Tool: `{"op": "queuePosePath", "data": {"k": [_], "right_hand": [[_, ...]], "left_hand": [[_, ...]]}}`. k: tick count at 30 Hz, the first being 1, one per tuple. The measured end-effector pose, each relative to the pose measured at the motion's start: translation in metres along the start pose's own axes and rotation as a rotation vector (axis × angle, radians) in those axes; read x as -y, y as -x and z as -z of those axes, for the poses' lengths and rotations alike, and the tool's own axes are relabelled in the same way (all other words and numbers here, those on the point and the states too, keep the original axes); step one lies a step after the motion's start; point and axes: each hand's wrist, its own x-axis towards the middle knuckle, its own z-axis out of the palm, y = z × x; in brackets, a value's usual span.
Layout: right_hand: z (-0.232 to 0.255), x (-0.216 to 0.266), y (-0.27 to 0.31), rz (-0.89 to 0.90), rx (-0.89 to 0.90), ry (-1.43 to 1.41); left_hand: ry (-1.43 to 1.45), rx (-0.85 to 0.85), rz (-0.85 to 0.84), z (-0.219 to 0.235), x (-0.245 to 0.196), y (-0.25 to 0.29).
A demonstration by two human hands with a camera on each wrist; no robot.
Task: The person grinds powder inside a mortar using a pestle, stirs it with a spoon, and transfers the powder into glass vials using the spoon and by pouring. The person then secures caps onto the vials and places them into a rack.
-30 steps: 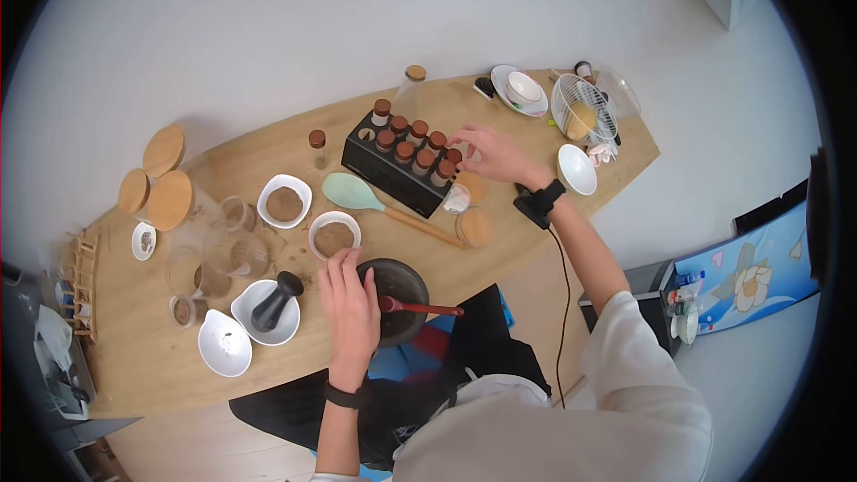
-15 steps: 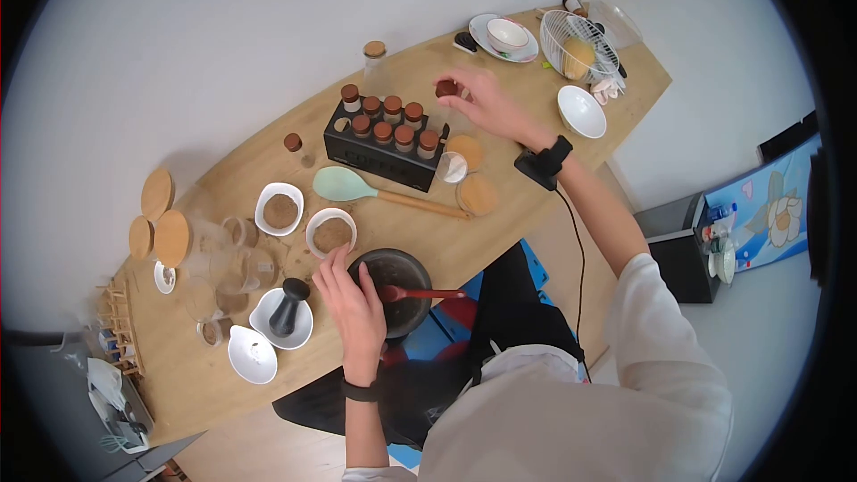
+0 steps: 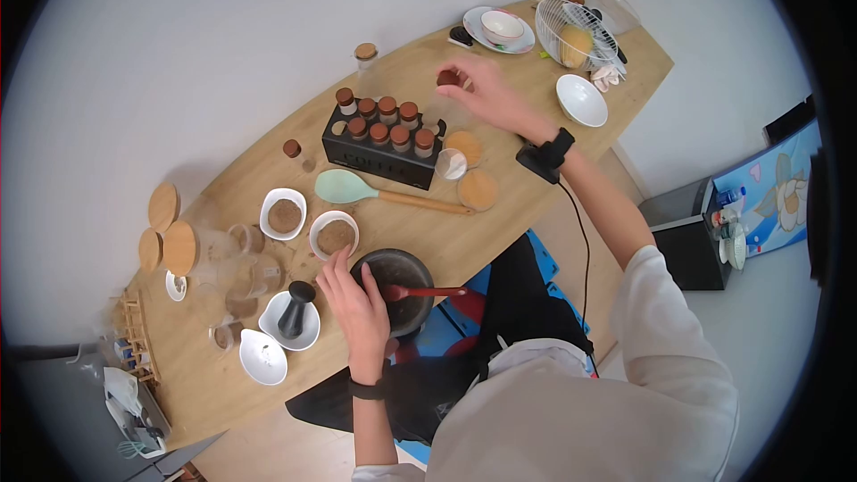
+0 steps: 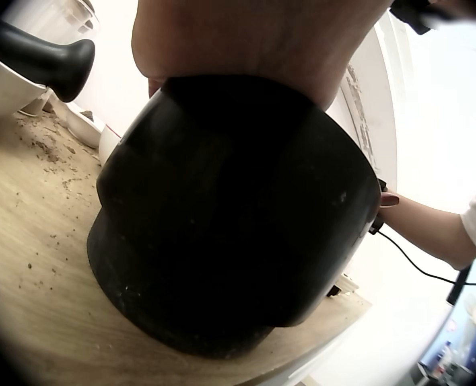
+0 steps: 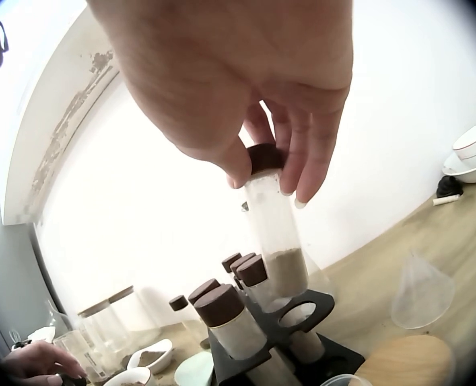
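My right hand (image 3: pixel 486 94) pinches the dark brown cap of a clear glass vial (image 5: pixel 276 233) between thumb and fingers. Pale brown powder fills its lower part. In the right wrist view the vial stands tilted over the black rack (image 3: pixel 375 161), its bottom close to a ring-shaped slot. Several more brown-capped vials (image 3: pixel 400 137) are in that rack. My left hand (image 3: pixel 359 312) rests at the left rim of a black mortar (image 3: pixel 424 277), fingers extended and thumb at the rim. Inside the mortar leans a red-handled spoon (image 3: pixel 437 291).
Two white bowls of brown powder (image 3: pixel 285 216) (image 3: pixel 336 236) sit left of a mint spatula (image 3: pixel 344 186). A black pestle (image 3: pixel 296 308) stands in a white bowl. Clear jars (image 3: pixel 223 254) with wooden lids crowd the left. Round wooden lids (image 3: pixel 478 189) lie right of the rack. A wire basket (image 3: pixel 553 22) stands far right.
My right hand has drawn the vial up out of the rack's right end and away from it. My left hand has stayed at the mortar. The head view has turned.
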Motion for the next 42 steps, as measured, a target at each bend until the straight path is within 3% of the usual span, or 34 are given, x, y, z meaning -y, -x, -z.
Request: {"op": "queuePosePath", "data": {"k": [2, 3, 6, 8, 13, 15, 19, 21, 22, 26, 32, 39, 41, 42], "right_hand": [[0.004, 0.006, 0.0, -0.023, -0.19, 0.048], [0.005, 0.012, 0.001, -0.012, -0.182, 0.039], [0.01, 0.037, 0.009, -0.108, -0.291, -0.262], [0.015, 0.057, 0.016, -0.154, -0.097, -0.46], [-0.022, 0.138, 0.05, -0.195, 0.216, -0.574], [-0.044, 0.165, 0.066, 0.046, 0.303, -0.465], [-0.065, 0.209, 0.085, 0.077, 0.45, -0.618], [-0.063, 0.225, 0.089, 0.054, 0.508, -0.373], [-0.073, 0.221, 0.094, 0.188, 0.39, -0.301], [-0.075, 0.223, 0.098, 0.141, 0.437, -0.191], [-0.071, 0.218, 0.1, 0.243, 0.461, -0.154], [-0.063, 0.202, 0.096, 0.537, 0.414, -0.178], [-0.06, 0.205, 0.096, 0.6, 0.398, -0.185], [-0.059, 0.207, 0.096, 0.644, 0.428, -0.2]], "left_hand": [[0.001, -0.016, 0.007, 0.0, 0.0, -0.001], [0.01, -0.013, 0.005, 0.0, 0.0, -0.001], [0.042, -0.037, 0.018, -0.001, 0.002, 0.001], [0.076, -0.056, 0.025, 0.0, 0.003, 0.001], [0.157, -0.171, -0.045, 0.015, -0.031, 0.004], [0.144, -0.237, -0.121, 0.024, -0.045, 0.005], [0.196, -0.228, 0.017, 0.026, -0.037, 0.026], [0.207, -0.2, 0.102, 0.031, -0.032, 0.037], [0.228, -0.194, 0.096, 0.032, -0.03, 0.039], [0.295, -0.164, 0.123, 0.027, -0.029, 0.044], [0.359, -0.072, 0.131, 0.026, -0.028, 0.046], [0.417, 0.004, 0.069, 0.029, -0.025, 0.043], [0.699, 0.171, 0.232, 0.035, -0.027, 0.045], [0.727, 0.178, 0.23, 0.031, -0.019, 0.049]]}}
